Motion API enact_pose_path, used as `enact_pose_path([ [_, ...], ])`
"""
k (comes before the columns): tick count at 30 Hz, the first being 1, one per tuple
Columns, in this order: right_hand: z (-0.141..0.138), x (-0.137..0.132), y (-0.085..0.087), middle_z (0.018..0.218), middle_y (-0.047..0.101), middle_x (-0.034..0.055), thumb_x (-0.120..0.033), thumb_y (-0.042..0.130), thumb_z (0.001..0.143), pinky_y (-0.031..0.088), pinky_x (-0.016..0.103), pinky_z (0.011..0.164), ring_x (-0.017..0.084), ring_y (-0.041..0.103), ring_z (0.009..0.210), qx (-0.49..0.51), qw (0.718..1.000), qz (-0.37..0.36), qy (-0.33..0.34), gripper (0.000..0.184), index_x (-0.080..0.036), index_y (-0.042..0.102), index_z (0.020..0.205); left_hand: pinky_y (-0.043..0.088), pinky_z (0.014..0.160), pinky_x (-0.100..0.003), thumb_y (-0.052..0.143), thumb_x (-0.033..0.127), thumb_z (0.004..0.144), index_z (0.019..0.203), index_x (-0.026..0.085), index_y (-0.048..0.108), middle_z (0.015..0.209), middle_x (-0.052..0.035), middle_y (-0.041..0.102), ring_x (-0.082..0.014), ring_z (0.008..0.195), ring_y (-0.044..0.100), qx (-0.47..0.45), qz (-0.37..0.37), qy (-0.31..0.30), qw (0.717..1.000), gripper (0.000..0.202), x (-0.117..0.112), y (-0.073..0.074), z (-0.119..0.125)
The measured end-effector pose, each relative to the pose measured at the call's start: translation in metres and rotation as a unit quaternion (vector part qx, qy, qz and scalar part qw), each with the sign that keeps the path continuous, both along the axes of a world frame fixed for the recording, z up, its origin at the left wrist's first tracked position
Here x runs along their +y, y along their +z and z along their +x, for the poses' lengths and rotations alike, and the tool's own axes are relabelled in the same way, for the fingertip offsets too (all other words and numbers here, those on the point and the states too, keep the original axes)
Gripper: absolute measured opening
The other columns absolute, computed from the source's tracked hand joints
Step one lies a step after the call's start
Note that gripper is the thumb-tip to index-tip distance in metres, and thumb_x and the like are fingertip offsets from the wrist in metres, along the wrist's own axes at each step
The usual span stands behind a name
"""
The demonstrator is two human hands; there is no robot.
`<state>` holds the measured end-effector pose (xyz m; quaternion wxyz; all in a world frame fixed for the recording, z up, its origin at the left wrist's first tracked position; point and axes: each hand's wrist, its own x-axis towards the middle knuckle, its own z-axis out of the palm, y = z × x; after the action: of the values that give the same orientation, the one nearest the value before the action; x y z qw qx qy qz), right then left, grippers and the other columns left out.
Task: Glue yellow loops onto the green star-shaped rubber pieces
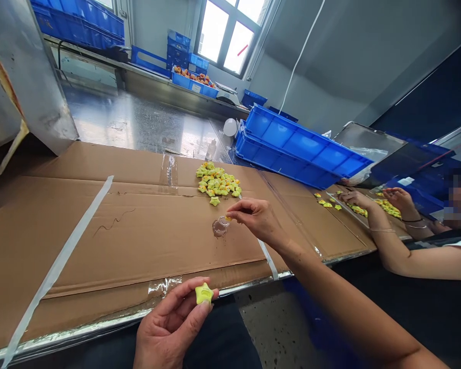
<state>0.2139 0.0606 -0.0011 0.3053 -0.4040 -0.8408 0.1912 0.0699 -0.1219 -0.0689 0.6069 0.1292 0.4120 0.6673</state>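
The worktop point(138, 123) in front of me is steel, and flattened cardboard point(119, 225) taped over it covers most of my side. Beyond that sit two stacked blue bins point(299, 146), and to my right a co-worker's hands point(372, 201) are busy over their own scatter of yellow pieces.

A heap of yellow star pieces point(217, 184) lies on the cardboard past my right hand. My right hand point(259, 219) is stretched out, thumb and forefinger pinched shut on something tiny and yellowish, right at the mouth of a small clear cup point(220, 226) that lies tipped on the cardboard. My left hand point(172, 323) is near my body at the worktop's edge, fingers closed lightly round one yellow star point(204, 293), held at the fingertips.

My worries: the cup is light and already tilted, so a nudge from my fingers could, I think, roll it away. The star sits over the edge, so a slack grip would likely drop it to the floor
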Motion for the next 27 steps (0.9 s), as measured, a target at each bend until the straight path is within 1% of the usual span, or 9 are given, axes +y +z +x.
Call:
enact_pose_path([
  [7,0.004,0.000,0.001,0.066,0.065,-0.0006,-0.018,0.068,0.076,0.038,0.021,0.053,0.012,0.057,0.060,-0.011,1.000,0.014,0.002,0.007,-0.018,0.071,0.070,0.054,0.075,-0.018,0.084,0.025,0.055,0.082,0.017,0.075,0.086,-0.0081,0.077,-0.0226,0.081,0.072,-0.006,0.002,0.011,1.000,0.030,0.000,-0.001,0.001],
  [10,0.007,-0.003,0.007,0.066,0.064,-0.0001,-0.018,0.069,0.076,0.039,0.021,0.053,0.012,0.056,0.059,-0.002,1.000,0.009,0.000,0.007,-0.017,0.071,0.069,0.055,0.075,-0.020,0.084,0.024,0.055,0.083,0.017,0.075,0.087,-0.0093,0.077,-0.0234,0.080,0.072,-0.010,0.010,0.018,1.000,0.031,0.001,-0.001,0.001],
  [12,0.008,-0.008,0.014,0.064,0.063,0.0003,-0.019,0.069,0.077,0.038,0.021,0.051,0.012,0.054,0.057,0.013,1.000,0.000,-0.004,0.007,-0.017,0.072,0.070,0.056,0.074,-0.022,0.084,0.023,0.056,0.083,0.016,0.074,0.089,-0.0099,0.076,-0.0245,0.080,0.072,-0.016,0.019,0.024,0.999,0.030,0.002,-0.001,0.000],
  [16,0.007,-0.031,0.034,0.063,0.062,0.0010,-0.025,0.069,0.079,0.041,0.021,0.050,0.011,0.052,0.054,0.061,0.998,-0.028,0.007,0.012,-0.015,0.072,0.074,0.057,0.071,-0.023,0.085,0.020,0.054,0.079,0.015,0.074,0.090,-0.0111,0.076,-0.0261,0.079,0.072,-0.055,0.024,0.025,0.998,0.028,0.007,0.003,0.002],
  [18,0.003,-0.047,0.041,0.063,0.062,0.0009,-0.026,0.071,0.079,0.043,0.021,0.050,0.011,0.052,0.053,0.108,0.992,-0.062,0.029,0.012,-0.015,0.072,0.075,0.057,0.069,-0.023,0.085,0.017,0.052,0.077,0.015,0.073,0.089,-0.0110,0.077,-0.0260,0.078,0.072,-0.085,0.028,0.024,0.996,0.028,0.009,0.007,0.004],
  [19,0.001,-0.056,0.043,0.063,0.061,0.0008,-0.024,0.073,0.077,0.043,0.021,0.049,0.010,0.052,0.053,0.144,0.984,-0.092,0.043,0.009,-0.015,0.072,0.075,0.057,0.068,-0.023,0.085,0.016,0.052,0.076,0.016,0.073,0.088,-0.0107,0.077,-0.0256,0.078,0.072,-0.099,0.029,0.023,0.994,0.027,0.010,0.008,0.005],
  [22,-0.006,-0.078,0.043,0.063,0.061,0.0007,-0.017,0.076,0.073,0.042,0.019,0.048,0.010,0.053,0.053,0.221,0.957,-0.168,0.084,0.003,-0.016,0.073,0.073,0.057,0.068,-0.023,0.085,0.015,0.053,0.076,0.017,0.072,0.087,-0.0101,0.077,-0.0236,0.077,0.072,-0.124,0.033,0.022,0.991,0.027,0.011,0.012,0.009],
  [24,-0.010,-0.089,0.040,0.064,0.062,0.0012,-0.014,0.076,0.073,0.043,0.019,0.049,0.010,0.054,0.056,0.230,0.950,-0.186,0.098,0.003,-0.016,0.074,0.073,0.056,0.070,-0.023,0.085,0.014,0.053,0.076,0.017,0.072,0.085,-0.0092,0.077,-0.0220,0.076,0.072,-0.124,0.043,0.024,0.991,0.027,0.010,0.013,0.011],
  [27,-0.014,-0.099,0.032,0.064,0.062,0.0015,-0.013,0.076,0.073,0.044,0.019,0.050,0.011,0.055,0.057,0.232,0.944,-0.207,0.109,0.003,-0.016,0.075,0.074,0.055,0.073,-0.022,0.084,0.014,0.053,0.075,0.017,0.072,0.081,-0.0073,0.077,-0.0205,0.077,0.072,-0.104,0.072,0.041,0.991,0.025,0.008,0.013,0.014],
])
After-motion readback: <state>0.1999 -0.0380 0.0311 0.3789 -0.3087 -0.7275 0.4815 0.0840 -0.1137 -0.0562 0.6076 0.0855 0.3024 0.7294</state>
